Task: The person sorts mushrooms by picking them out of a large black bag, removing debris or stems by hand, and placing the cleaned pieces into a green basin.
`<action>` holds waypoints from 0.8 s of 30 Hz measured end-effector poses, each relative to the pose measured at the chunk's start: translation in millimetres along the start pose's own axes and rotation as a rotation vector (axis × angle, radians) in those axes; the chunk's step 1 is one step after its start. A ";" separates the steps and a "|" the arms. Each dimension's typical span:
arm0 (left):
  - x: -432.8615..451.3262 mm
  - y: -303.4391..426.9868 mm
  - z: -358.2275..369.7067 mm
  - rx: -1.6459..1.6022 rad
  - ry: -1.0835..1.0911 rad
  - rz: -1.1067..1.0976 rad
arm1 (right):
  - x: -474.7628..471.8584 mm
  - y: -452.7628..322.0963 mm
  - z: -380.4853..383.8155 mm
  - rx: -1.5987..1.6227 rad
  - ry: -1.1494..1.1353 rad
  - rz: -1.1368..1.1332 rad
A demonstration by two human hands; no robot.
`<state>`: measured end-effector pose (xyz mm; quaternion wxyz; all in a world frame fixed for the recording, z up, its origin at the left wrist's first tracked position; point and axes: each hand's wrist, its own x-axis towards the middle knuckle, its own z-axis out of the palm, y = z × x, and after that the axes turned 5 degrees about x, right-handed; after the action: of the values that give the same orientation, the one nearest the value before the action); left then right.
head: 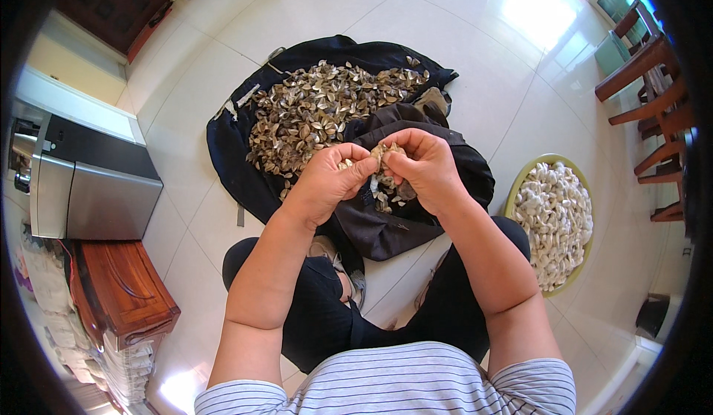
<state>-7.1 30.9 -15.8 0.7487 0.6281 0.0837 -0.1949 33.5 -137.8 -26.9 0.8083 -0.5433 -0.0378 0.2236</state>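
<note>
My left hand (333, 176) and my right hand (424, 165) meet in front of me, fingertips pinching a small pale-brown dry boll (380, 152), apparently of cotton. Fingers cover much of it. A second pale piece (345, 164) shows within the curl of my left fingers. Just below my right hand, more bolls (383, 199) lie in a fold of a dark cloth (379, 231). Beyond my hands spreads a heap of split brown husks (312, 108) on a black cloth (228, 153).
To my right stands a yellow-green basin (509, 200) heaped with white cotton tufts (551, 220). Wooden chairs (640, 80) stand at far right. On the left are a silver-and-black appliance (106, 192) and a reddish wooden cabinet (122, 287). The floor is glossy tile (184, 108).
</note>
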 end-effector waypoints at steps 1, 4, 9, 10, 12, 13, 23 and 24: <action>-0.1 1.1 0.9 0.014 -0.001 -0.003 | -0.1 -0.4 0.5 -0.041 0.014 -0.013; 3.3 -1.7 6.1 0.291 0.131 0.182 | -0.2 0.1 1.2 -0.213 0.029 -0.114; 2.9 -0.5 2.8 0.299 0.082 0.162 | -1.1 0.9 -2.3 -0.301 -0.020 -0.158; 3.0 -0.4 2.2 0.272 0.065 0.160 | -1.3 0.3 -1.9 -0.261 -0.016 -0.143; 3.0 0.1 1.5 0.210 0.048 0.134 | -1.5 -0.3 -0.2 -0.179 -0.008 -0.113; 3.1 0.3 1.1 0.179 0.039 0.120 | -1.5 -1.4 0.4 -0.160 0.002 -0.092; 4.7 3.8 3.1 0.160 0.009 0.044 | 0.3 -0.8 -0.1 -0.180 0.054 -0.099; 5.2 3.5 1.9 0.153 -0.004 0.040 | 0.4 -0.4 0.1 -0.195 0.057 -0.118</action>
<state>-1.3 28.6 -14.2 0.7025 0.6845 0.0546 -0.1868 34.0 -137.6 -26.6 0.7641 -0.6224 -0.0683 0.1552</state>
